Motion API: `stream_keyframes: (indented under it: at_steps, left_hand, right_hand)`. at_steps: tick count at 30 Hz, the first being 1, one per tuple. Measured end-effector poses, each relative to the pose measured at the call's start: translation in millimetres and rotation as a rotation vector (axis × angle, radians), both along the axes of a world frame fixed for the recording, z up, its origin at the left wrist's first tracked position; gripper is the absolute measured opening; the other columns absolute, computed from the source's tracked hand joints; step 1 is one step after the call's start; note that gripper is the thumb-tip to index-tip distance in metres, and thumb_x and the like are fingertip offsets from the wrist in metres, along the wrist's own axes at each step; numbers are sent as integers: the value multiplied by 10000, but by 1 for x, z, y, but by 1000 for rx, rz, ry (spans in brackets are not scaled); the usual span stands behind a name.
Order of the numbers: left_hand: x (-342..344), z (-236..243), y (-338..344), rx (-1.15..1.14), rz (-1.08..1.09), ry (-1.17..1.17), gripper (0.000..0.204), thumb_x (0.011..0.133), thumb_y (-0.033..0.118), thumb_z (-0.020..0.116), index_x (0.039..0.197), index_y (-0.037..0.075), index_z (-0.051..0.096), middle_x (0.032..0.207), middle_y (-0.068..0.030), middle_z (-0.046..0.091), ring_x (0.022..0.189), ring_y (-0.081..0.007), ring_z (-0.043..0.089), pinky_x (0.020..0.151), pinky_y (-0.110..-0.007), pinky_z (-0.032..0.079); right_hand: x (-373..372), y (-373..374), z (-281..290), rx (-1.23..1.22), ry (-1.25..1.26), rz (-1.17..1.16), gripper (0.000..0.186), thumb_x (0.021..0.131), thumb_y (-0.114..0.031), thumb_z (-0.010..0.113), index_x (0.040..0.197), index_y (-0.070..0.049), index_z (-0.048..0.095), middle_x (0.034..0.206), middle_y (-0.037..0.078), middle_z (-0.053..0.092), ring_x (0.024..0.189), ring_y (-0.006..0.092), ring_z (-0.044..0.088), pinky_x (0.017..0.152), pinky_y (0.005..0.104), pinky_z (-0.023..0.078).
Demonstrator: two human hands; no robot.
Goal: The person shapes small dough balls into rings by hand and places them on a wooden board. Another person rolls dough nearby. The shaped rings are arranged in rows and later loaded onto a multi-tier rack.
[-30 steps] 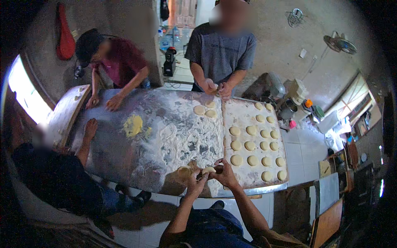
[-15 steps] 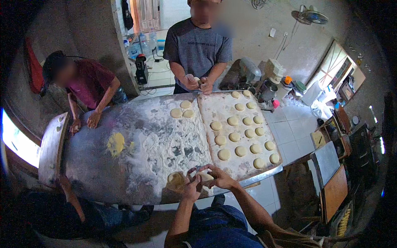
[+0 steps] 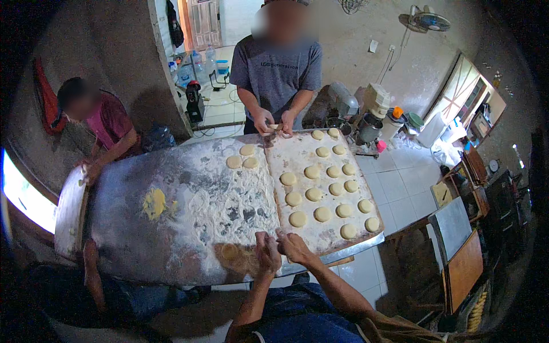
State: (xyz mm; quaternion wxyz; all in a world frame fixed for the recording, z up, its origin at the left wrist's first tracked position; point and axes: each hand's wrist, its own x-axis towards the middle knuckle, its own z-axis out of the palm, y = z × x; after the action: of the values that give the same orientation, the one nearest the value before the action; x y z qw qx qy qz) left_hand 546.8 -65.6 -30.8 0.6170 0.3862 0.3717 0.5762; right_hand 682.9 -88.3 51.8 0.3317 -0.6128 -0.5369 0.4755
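Foreground, L hand (image 3: 266,252) & R hand (image 3: 294,248) of the person meet over the near table edge, fingers bent well in, tips almost together; whether a piece of dough sits btwn them can't be told, as the fingers hide it. Just L of the L hand, a round, dough-like shape (image 3: 230,251) lies in shadow on the table (image 3: 126,217). Ahead & to R, the floured tray (image 3: 327,236) runs its long axis near to far, far end leaning slightly L; R hand is the nearer to it, w/ the closest dough disc (image 3: 297,219) just beyond its fingers. More discs stand apart in rough rows to the tray's far end. Mid-table, L of tray: loose flour (image 3: 223,197), a yellow heap (image 3: 154,204) and, farther up, three pale discs (image 3: 247,150) grouped close. Across the table, a co-worker in a grey T-shirt (image 3: 277,71) holds a pale piece (image 3: 275,126) btwn both hands. Bkgd R: wall fan (image 3: 432,22).
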Motion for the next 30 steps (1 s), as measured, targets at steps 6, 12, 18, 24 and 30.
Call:
stream_keyframes:
  at_steps: [6, 12, 18, 24, 30]
  left_hand:
    - [33, 31, -5, -49, 41, 385, 321, 1011, 332, 419, 841, 62, 456, 799, -29, 504, 695, -152, 525, 637, -318, 465]
    - [54, -42, 8, -272, 276, -180, 234, 1006, 308, 446, 930, 87, 454, 848, -9, 465, 780, -138, 493, 693, -315, 444]
    - [67, -21, -9, -134, 30, 330, 210, 996, 296, 451, 916, 103, 470, 823, 6, 469, 766, -133, 476, 661, -309, 430]
    - [74, -37, -26, -61, 112, 290, 309, 1015, 354, 404, 1063, 74, 524, 875, -23, 547, 774, -157, 543, 643, -327, 472]
    - [73, -75, -35, 16, 196, 206, 434, 1030, 394, 368, 1185, 42, 571, 909, -51, 609, 773, -178, 603, 603, -331, 507]
  right_hand:
    - [19, -13, -7, 22, 134, -212, 607, 1006, -433, 388, 741, 59, 625, 624, 255, 595, 612, 354, 622, 610, 460, 461]
    - [22, -14, 8, 249, 24, -86, 614, 999, -475, 352, 735, 54, 517, 583, 214, 491, 556, 266, 464, 555, 448, 396]
    - [58, -24, -16, 235, -14, 93, 638, 998, -481, 312, 823, 52, 615, 654, 251, 564, 616, 323, 558, 602, 447, 451]
    - [92, -35, -16, 277, -64, 189, 719, 990, -560, 281, 910, 30, 685, 646, 260, 570, 591, 323, 568, 591, 440, 457]
    - [101, -47, 7, 319, 162, 115, 716, 987, -567, 305, 896, 20, 705, 598, 243, 528, 540, 341, 539, 575, 476, 433]
